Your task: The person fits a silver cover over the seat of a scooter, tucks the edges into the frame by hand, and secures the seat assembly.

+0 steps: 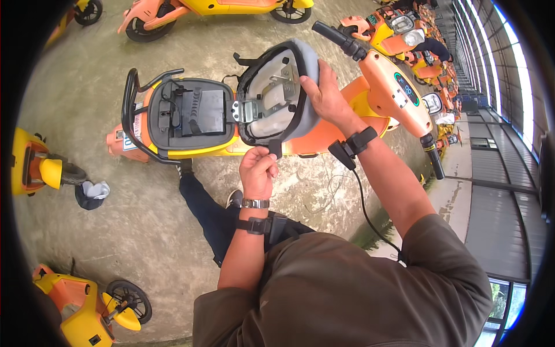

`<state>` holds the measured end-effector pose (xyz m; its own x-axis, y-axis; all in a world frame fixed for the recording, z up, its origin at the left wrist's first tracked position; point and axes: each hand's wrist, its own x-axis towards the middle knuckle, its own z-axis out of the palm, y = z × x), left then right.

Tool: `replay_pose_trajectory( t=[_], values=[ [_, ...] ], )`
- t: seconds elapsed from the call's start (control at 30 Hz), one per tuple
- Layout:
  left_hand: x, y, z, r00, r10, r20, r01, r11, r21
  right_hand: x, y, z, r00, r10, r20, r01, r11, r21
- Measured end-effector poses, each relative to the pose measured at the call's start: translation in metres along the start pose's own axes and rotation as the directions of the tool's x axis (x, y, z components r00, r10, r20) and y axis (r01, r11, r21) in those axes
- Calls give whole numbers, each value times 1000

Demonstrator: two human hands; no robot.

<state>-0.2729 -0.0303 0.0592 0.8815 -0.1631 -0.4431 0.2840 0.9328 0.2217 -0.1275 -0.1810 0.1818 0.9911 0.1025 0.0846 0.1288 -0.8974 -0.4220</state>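
Observation:
An orange and yellow scooter [364,110] stands across in front of me with its seat [272,95] flipped up on a metal hinge [250,111]. The seat's pale underside, with a metal latch plate, faces up. A grey padded cover [310,63] with a dark edge wraps the seat's outer side. My right hand [330,98] grips the seat and cover at the far right edge, thumb over the rim. By the seat's near edge, my left hand [258,170] pinches a short black strap [275,148]. Another black strap [245,59] sticks out at the far edge.
Left of the hinge lies the open compartment with a dark battery box [203,111], and behind it a black rear rack [133,107]. The handlebar [399,95] rises to the right. Other scooters [87,306] stand around on the concrete floor. A dark bag-like item [92,195] lies at left.

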Motion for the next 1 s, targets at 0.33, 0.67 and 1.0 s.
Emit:
replay_pose_trajectory(
  t=[0.33, 0.67, 1.0],
  values=[
    [-2, 31, -6, 991, -61, 118, 5, 908, 419, 2, 5, 6, 1000, 23, -5, -23, 999, -24],
    [67, 128, 17, 912, 410, 33, -410, 898, 158, -6, 2, 3, 999, 30, 20, -32, 997, 72],
    [118, 127, 112, 950, -51, 309, -269, 373, 888, -65, 11, 1, 951, 306, 40, -276, 785, 555]
  ],
)
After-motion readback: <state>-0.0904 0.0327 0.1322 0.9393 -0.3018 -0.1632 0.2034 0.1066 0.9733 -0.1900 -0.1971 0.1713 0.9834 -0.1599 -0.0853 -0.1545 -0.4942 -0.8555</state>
